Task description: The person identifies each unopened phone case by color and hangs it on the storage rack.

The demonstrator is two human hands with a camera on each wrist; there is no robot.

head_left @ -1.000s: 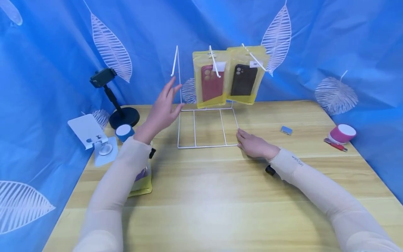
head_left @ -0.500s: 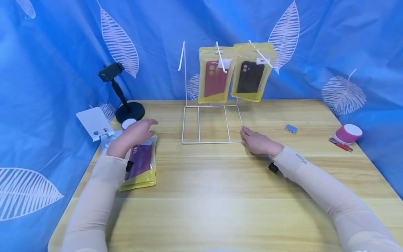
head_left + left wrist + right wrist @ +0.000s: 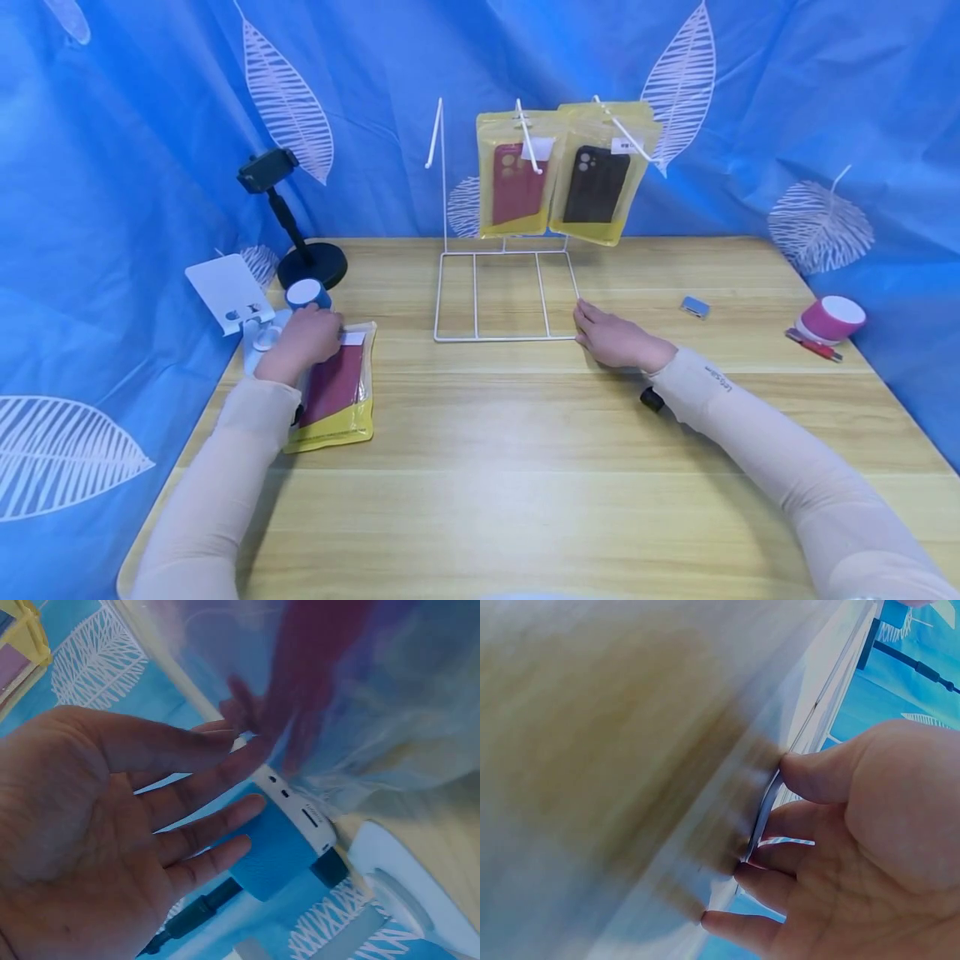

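In the head view, a yellow-edged clear pouch (image 3: 341,392) with a dark red phone case inside lies at the table's left. My left hand (image 3: 306,337) is over its top end. The left wrist view shows my left hand (image 3: 150,802) with fingers extended, thumb and index tips touching the shiny pouch (image 3: 315,697); no firm pinch shows. A white wire display rack (image 3: 487,338) stands at the back, and my right hand (image 3: 615,337) grips its front right base corner. In the right wrist view, my right hand (image 3: 817,855) has thumb and fingers around the base wire (image 3: 765,810).
Pouches with a red case (image 3: 517,187) and a black case (image 3: 596,187) hang on two hooks; the left hook (image 3: 433,133) is bare. A blue round device (image 3: 307,293), white stand (image 3: 228,292) and black phone holder (image 3: 311,265) stand left. A pink round device (image 3: 828,319) stands right.
My left hand has come away from the left hook, moving left and down to the pouch on the table. The right hand has stayed at the rack's corner. The head view has shifted slightly.
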